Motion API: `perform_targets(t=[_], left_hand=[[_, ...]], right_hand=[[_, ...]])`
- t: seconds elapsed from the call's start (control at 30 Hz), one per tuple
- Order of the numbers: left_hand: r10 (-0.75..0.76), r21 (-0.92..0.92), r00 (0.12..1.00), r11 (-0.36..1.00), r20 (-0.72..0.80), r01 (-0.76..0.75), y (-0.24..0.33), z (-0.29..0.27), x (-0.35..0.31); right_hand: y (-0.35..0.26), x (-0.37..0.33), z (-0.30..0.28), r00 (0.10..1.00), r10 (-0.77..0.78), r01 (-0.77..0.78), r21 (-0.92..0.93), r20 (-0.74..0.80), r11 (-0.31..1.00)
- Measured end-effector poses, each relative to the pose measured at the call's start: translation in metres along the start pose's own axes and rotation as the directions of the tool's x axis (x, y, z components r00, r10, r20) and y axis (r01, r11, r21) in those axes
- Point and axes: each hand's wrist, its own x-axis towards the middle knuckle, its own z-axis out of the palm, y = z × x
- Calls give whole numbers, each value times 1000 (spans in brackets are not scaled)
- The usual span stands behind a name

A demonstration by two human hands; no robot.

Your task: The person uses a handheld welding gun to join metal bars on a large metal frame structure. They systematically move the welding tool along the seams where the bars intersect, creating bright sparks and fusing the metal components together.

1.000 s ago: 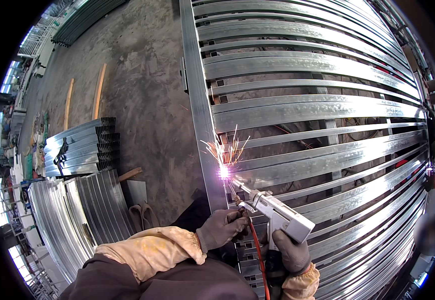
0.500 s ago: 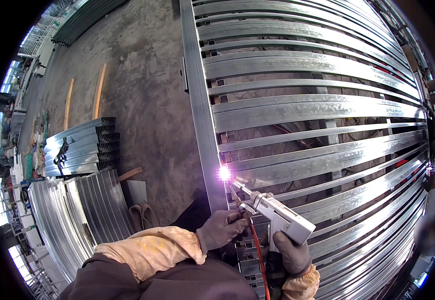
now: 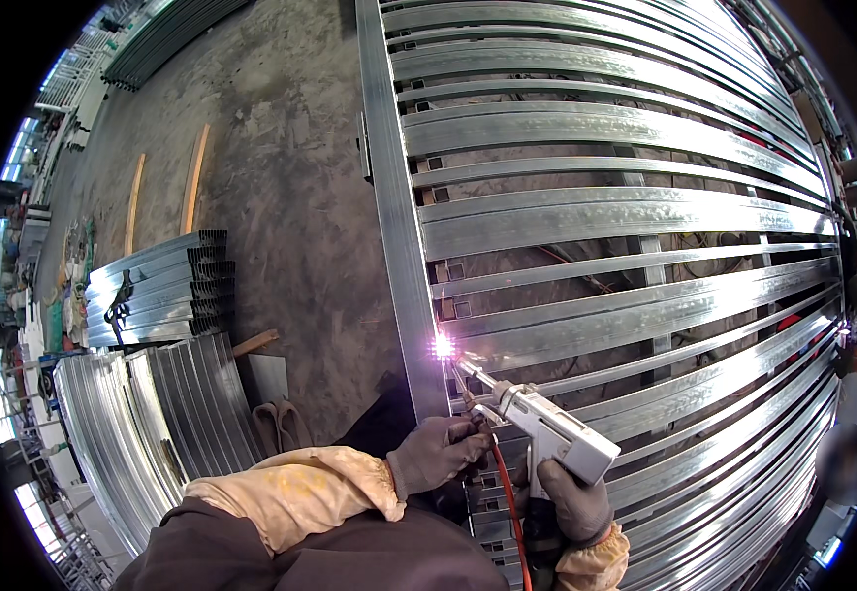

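My right hand (image 3: pixel 576 497), in a grey glove, is wrapped round the grip of a white welding gun (image 3: pixel 566 433). The gun's nozzle points up and left at a bright pinkish-white glow (image 3: pixel 443 346). That glow sits where a flat crossbar (image 3: pixel 586 320) meets the long metal side rail (image 3: pixel 395 197), hiding the joint itself. Just below, my gloved left hand (image 3: pixel 438 454) is closed near the gun's front, on a thin fitting joined to a red hose (image 3: pixel 509 497). Its fingertips partly hide that fitting.
Many parallel metal bars stretch right from the rail, with gaps between them. Stacked metal profiles (image 3: pixel 158 295) and a second bundle (image 3: pixel 167 414) lie on the concrete floor (image 3: pixel 281 177) at left, near two wooden strips (image 3: pixel 195 182). Another person's hand (image 3: pixel 854 362) is at the far right edge.
The bright glow and the gun's tip have shifted slightly down along the rail, toward me. Both hands keep their holds and almost the same place.
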Motion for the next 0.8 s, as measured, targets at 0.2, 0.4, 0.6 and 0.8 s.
perform_targets(t=[0.2, 0.4, 0.6, 0.8], left_hand=[[-32, 10, 999, 999, 1, 32, 7, 4, -3], [-19, -2, 1000, 1000, -3, 19, 6, 5, -3], [-37, 17, 999, 999, -4, 37, 0, 3, -2], [15, -9, 1000, 1000, -15, -15, 5, 7, -3]], right_hand=[[-11, -5, 4, 999, 15, -16, 38, 46, 999], [-6, -5, 2, 1000, 18, -18, 5, 15, 1000], [-8, -8, 5, 1000, 10, -11, 36, 24, 999], [-3, -5, 3, 999, -22, 21, 38, 24, 999]])
